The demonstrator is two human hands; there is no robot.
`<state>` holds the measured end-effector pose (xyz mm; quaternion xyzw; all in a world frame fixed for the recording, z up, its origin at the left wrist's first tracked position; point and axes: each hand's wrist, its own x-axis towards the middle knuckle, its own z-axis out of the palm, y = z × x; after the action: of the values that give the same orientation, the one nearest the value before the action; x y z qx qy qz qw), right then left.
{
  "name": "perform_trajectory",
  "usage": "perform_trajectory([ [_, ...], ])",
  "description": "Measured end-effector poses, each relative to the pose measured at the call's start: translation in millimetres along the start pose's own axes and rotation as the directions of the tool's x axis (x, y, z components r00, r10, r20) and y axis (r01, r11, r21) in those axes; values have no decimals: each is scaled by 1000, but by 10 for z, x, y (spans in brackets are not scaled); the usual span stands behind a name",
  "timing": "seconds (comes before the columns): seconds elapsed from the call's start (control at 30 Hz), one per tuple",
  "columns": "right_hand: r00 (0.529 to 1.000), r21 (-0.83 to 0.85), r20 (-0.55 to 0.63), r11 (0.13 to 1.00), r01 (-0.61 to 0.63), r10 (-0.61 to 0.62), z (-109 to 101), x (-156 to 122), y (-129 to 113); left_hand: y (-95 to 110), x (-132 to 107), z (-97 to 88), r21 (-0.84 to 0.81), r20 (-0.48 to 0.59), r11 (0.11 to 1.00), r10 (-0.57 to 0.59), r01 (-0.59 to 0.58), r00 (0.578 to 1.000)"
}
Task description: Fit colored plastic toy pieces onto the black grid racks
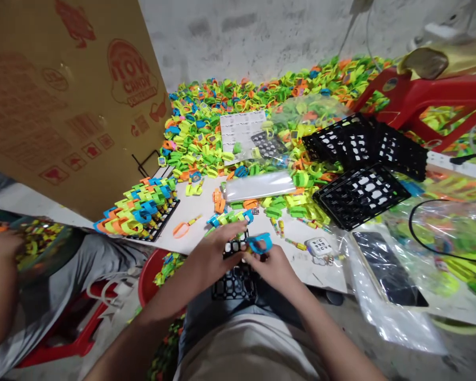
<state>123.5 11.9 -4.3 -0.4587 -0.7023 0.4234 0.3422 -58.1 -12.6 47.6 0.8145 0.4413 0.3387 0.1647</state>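
Hands close together over the lap. The right hand [271, 264] pinches a blue looped plastic toy [261, 243] toward 1 o'clock on a black perforated tray [235, 284]; the left hand [218, 248] touches the tray, its grip indeterminable. From the hands: toy-filled rack [165, 220], 10 o'clock; smartphone [391, 267], 3 o'clock.

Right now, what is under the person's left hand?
A black tray, its grid showing at the near end. The part directly beneath the left hand is covered, so whether anything sits there cannot be seen.
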Motion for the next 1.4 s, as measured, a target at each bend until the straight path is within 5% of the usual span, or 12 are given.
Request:
perform_trajectory([
  [0.13, 996, 102, 51, 992, -74, 69, 163, 113, 165, -373, -42, -107, 115, -160, 963, -226, 245, 961],
  [0.27, 978, -1, 206, 1000, -14, 14, 545, 245, 182, -683, -25, -37, 106, -65, 967, -227, 233, 972],
  [0.43, 976, -227, 216, 974, 27, 23, 824, 303, 247, -732, -79, 30, -75, -87, 945, -324, 318, 942],
  [0.57, 982, -335, 190, 939, 72, -7, 786, 280, 292, -666, -355, 99, -201, -194, 909, -402, 365, 895],
  [0.77, 950, -546, 301, 831, 105, 78, 795, 342, 81, -562, -756, 535, -477, -245, 809, -497, 343, 832],
  [0.87, 944, -517, 323, 848, 116, 68, 834, 405, 19, -555, -696, 646, -471, -333, 783, -585, 407, 739],
  [0.93, 946, -475, 322, 870, 128, 37, 847, 423, 32, -570, -597, 652, -409, -375, 795, -594, 448, 712],
  [1.07, 964, -398, 267, 910, 116, -6, 854, 395, 124, -573, -478, 656, -257, -334, 874, -481, 413, 811],
  [1.2, 962, -329, 262, 929, 169, -83, 846, 387, 207, -598, -519, 628, -252, -312, 876, -475, 411, 823],
  [1.4, 927, -248, 343, 938, 243, -150, 664, 404, 214, -1159, -225, 244, -122, -419, 775, -606, 620, 676],
])
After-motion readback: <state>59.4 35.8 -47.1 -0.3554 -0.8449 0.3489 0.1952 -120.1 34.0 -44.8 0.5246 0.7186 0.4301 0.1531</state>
